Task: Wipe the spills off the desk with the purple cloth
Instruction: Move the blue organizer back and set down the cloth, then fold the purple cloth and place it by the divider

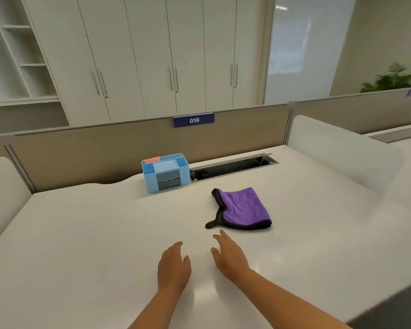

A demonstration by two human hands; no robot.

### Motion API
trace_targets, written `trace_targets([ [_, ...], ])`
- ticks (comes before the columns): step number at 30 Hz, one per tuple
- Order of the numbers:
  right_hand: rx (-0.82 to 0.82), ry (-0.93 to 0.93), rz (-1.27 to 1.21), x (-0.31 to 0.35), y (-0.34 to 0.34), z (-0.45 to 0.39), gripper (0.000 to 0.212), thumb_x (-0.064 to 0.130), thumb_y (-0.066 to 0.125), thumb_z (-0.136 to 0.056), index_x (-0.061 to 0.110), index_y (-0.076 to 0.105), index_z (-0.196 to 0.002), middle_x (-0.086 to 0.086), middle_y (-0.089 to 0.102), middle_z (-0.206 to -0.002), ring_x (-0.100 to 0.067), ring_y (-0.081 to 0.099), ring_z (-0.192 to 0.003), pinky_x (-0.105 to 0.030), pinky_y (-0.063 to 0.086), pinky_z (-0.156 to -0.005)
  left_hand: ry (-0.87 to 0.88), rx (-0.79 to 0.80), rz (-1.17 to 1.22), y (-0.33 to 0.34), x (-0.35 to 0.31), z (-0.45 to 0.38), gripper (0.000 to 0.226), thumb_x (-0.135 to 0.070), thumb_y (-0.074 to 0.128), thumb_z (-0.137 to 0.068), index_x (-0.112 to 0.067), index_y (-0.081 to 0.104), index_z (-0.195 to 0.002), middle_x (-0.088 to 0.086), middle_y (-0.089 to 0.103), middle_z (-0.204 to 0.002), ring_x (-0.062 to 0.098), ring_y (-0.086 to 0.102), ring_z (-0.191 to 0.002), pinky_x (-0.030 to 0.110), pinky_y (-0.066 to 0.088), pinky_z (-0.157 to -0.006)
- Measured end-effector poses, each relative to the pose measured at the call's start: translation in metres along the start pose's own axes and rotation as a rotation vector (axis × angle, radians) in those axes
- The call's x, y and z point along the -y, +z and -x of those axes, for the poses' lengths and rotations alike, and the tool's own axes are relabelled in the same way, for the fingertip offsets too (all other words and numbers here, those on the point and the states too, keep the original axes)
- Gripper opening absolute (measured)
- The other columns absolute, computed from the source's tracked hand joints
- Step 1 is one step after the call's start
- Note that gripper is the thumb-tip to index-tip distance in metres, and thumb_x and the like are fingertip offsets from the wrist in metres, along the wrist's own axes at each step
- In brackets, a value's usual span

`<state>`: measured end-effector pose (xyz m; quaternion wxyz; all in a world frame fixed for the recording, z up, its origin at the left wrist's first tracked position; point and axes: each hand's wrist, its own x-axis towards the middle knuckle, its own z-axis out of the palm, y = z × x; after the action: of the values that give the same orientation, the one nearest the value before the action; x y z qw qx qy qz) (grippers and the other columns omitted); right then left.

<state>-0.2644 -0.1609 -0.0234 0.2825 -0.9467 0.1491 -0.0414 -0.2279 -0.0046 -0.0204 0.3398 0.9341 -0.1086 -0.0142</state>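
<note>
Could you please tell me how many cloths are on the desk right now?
1: the purple cloth lies folded on the desk, just beyond the right hand.

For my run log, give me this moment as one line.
stage: reaching | purple cloth: folded on desk, untouched | right hand: open, nearest | left hand: open, empty

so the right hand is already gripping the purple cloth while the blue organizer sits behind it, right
Not quite. In the head view the right hand is open and short of the purple cloth, not gripping it. The blue organizer does sit behind it.
</note>
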Motion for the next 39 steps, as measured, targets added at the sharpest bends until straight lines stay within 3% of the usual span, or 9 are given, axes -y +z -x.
trace_targets([
  [7, -0.093, 0.079, 0.043, -0.041, -0.037, 0.060, 0.041, 0.027, 0.044, -0.097, 0.021, 0.044, -0.137, 0.003, 0.042, -0.146, -0.013, 0.041, -0.133, -0.023, 0.027, -0.109, -0.019, -0.018, 0.062, 0.016, -0.016, 0.040, 0.040, -0.015, 0.047, -0.090, -0.009, 0.047, -0.129, 0.006, 0.050, -0.137, 0.023, 0.037, -0.131, 0.035, 0.032, -0.106],
  [15, -0.182, 0.217, -0.012, -0.077, -0.078, 0.061, 0.034, 0.019, 0.047, -0.093, 0.014, 0.055, -0.126, -0.004, 0.058, -0.124, -0.020, 0.054, -0.115, -0.028, 0.041, -0.097, -0.083, 0.013, 0.047, 0.030, -0.053, 0.027, 0.039, -0.020, 0.045, -0.091, -0.008, 0.046, -0.128, 0.011, 0.052, -0.131, 0.026, 0.040, -0.126, 0.039, 0.036, -0.100],
  [21, -0.190, 0.250, -0.049, -0.110, -0.100, 0.029, 0.034, 0.019, 0.048, -0.093, 0.014, 0.057, -0.125, -0.006, 0.058, -0.124, -0.022, 0.055, -0.113, -0.031, 0.043, -0.097, -0.161, 0.001, -0.029, 0.056, -0.090, -0.012, 0.048, -0.033, 0.044, -0.093, -0.005, 0.041, -0.132, 0.015, 0.047, -0.134, 0.031, 0.041, -0.126, 0.041, 0.037, -0.099],
  [30, -0.125, 0.261, -0.146, -0.182, -0.137, -0.078, 0.036, 0.019, 0.048, -0.092, 0.013, 0.056, -0.126, -0.008, 0.059, -0.126, -0.024, 0.056, -0.114, -0.032, 0.043, -0.095, -0.345, -0.138, -0.042, 0.108, -0.142, -0.111, 0.056, -0.048, 0.035, -0.093, -0.002, 0.049, -0.122, 0.018, 0.054, -0.126, 0.033, 0.051, -0.115, 0.044, 0.044, -0.093],
  [34, -0.059, 0.231, -0.124, -0.193, -0.148, -0.123, 0.037, 0.022, 0.047, -0.093, 0.010, 0.055, -0.127, -0.009, 0.059, -0.126, -0.025, 0.056, -0.115, -0.030, 0.043, -0.093, -0.406, -0.066, -0.193, 0.118, -0.152, -0.149, 0.066, -0.060, 0.033, -0.089, -0.004, 0.051, -0.118, 0.017, 0.056, -0.124, 0.033, 0.051, -0.114, 0.044, 0.045, -0.093],
  [36, -0.008, 0.199, -0.095, -0.194, -0.149, -0.145, 0.034, 0.021, 0.046, -0.093, 0.005, 0.058, -0.120, -0.011, 0.062, -0.118, -0.027, 0.058, -0.110, -0.030, 0.044, -0.088, -0.495, -0.005, -0.183, 0.125, -0.154, -0.161, 0.070, -0.062, 0.035, -0.087, -0.006, 0.045, -0.126, 0.016, 0.051, -0.131, 0.033, 0.047, -0.120, 0.045, 0.042, -0.097],
  [39, 0.123, 0.168, -0.053, -0.190, -0.139, -0.173, 0.030, 0.026, 0.042, -0.095, 0.005, 0.057, -0.079, -0.006, 0.057, -0.082, -0.028, 0.056, -0.083, -0.031, 0.044, -0.075, -0.600, 0.040, -0.141, 0.133, -0.157, -0.173, 0.066, -0.057, 0.037, -0.089, -0.006, 0.041, -0.130, 0.016, 0.045, -0.136, 0.034, 0.040, -0.126, 0.046, 0.037, -0.102],
])
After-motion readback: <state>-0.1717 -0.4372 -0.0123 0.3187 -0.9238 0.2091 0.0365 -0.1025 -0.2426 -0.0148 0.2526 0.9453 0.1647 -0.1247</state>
